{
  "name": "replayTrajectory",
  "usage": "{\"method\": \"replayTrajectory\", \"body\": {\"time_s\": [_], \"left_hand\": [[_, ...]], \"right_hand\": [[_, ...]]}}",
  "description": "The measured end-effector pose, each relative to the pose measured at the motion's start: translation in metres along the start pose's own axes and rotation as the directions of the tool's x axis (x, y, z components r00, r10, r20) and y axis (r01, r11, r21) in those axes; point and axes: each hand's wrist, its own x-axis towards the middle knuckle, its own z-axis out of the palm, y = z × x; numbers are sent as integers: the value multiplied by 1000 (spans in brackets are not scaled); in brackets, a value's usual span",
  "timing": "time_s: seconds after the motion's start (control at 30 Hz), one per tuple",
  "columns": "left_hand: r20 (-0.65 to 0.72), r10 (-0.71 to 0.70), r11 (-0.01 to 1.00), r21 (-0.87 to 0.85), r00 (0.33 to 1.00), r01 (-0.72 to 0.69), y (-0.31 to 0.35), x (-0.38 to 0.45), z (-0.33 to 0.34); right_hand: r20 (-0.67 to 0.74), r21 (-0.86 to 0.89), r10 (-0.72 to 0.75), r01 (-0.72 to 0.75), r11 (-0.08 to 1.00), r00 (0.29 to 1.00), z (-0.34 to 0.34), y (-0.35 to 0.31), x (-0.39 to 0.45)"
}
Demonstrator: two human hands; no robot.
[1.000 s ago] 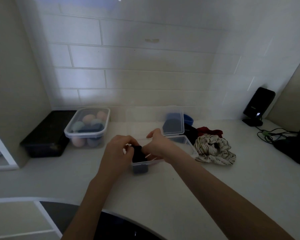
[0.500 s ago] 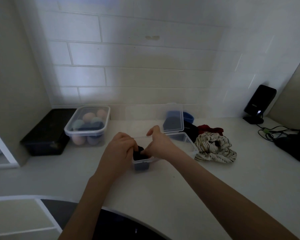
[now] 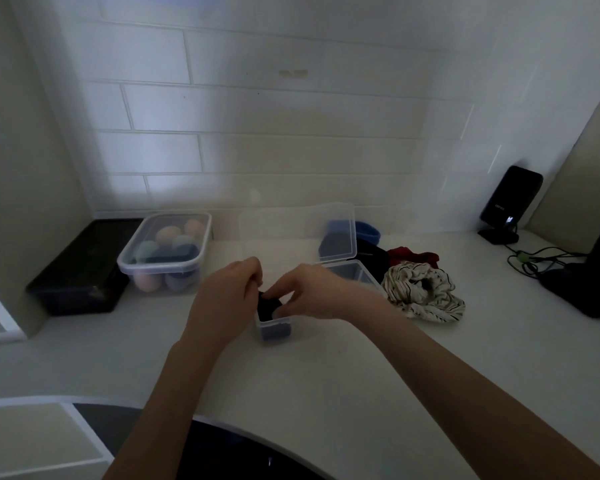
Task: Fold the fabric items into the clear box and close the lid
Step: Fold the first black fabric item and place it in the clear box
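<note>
Reaching in from the near edge, both bare forearms cross the white counter (image 3: 326, 375) toward the clear box (image 3: 274, 329). Left hand (image 3: 222, 303) and right hand (image 3: 312, 296) meet over the box's near-left end, fingers curled, pinching a dark folded fabric (image 3: 268, 308) between them at the box rim; the fabric sits partly down inside that end, more dark blue cloth visible through the wall below it. Exact fingertip contact is hidden by the knuckles. The box's far-right end shows past the right wrist. Its clear lid (image 3: 298, 233) stands upright behind the box, open. Just right of the box lies a crumpled white striped cloth (image 3: 423, 292); behind that, a red cloth (image 3: 413, 256) and a black cloth (image 3: 369, 256). Farther left, a lidded container of pastel sponges (image 3: 167, 251) beside a black tray (image 3: 80, 268). Tiled wall (image 3: 274, 133) at back.
</note>
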Motion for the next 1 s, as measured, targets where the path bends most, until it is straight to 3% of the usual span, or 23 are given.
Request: {"method": "replayTrajectory", "body": {"time_s": [0.17, 0.5, 0.63, 0.83, 1.0], "left_hand": [[-68, 5, 1000, -27, 998, -7, -1, -2, 3], [-97, -24, 996, -92, 995, 15, -3, -4, 5], [-89, -51, 987, -159, 995, 37, -6, -2, 3], [-114, -20, 980, -198, 993, -2, -6, -4, 6], [-131, -31, 974, -226, 991, 1, -6, -5, 7]], "right_hand": [[67, -215, 43, -27, 976, 997, -1, -8, 13], [107, -378, 15, 27, 925, 994, -9, -17, 10], [7, -315, -48, 48, 948, 999, -16, -13, 6], [214, -235, 23, 28, 972, 977, -6, -9, 12], [248, -202, 27, 24, 979, 968, 0, -6, 20]]}}
